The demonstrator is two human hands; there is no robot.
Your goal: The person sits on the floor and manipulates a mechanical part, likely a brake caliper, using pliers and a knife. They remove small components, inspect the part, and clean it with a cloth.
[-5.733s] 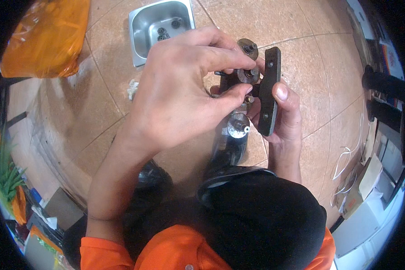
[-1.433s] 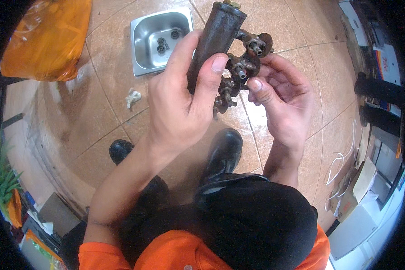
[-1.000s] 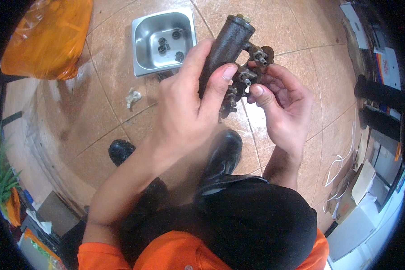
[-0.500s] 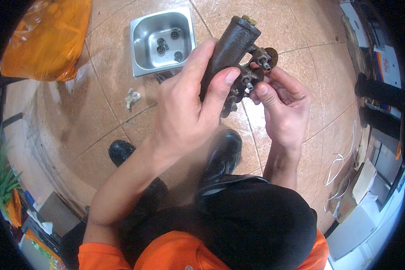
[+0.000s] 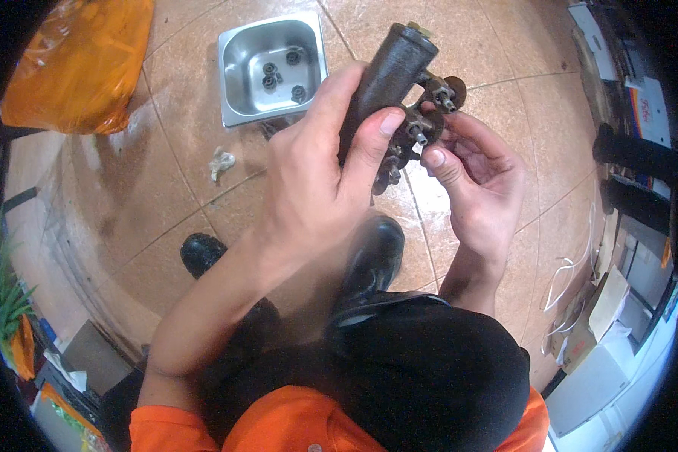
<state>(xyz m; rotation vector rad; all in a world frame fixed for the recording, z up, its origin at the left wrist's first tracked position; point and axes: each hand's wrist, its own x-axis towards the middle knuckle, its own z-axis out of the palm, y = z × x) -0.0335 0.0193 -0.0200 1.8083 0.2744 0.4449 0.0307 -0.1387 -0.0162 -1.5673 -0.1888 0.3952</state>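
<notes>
My left hand [image 5: 309, 169] grips a dark, grimy metal cylinder [image 5: 390, 68] with a brass fitting on its top end. A row of valve fittings [image 5: 446, 96] with round discs and short nozzles runs along its right side. My right hand [image 5: 471, 177] is curled beside the lower fittings, thumb and fingertips drawn in at one of them; what exactly they pinch is partly hidden behind the metal. Past my hands, a square steel basin [image 5: 273, 41] on the tiled floor holds several small dark round parts [image 5: 269, 71].
An orange plastic bag [image 5: 75, 68] lies upper left; a crumpled white scrap [image 5: 221, 162] is on the tiles [image 5: 166, 181]. My black boots [image 5: 203, 252] are below. A green plant [image 5: 7, 279] stands left; white cords [image 5: 561, 282], flattened cardboard [image 5: 587, 324] and black bars [image 5: 633, 151] line the right.
Since the oldest frame the assembly has turned, and my left hand has gone from pinching a disc to gripping the cylinder. Over the last second or so it has shifted slightly right and down.
</notes>
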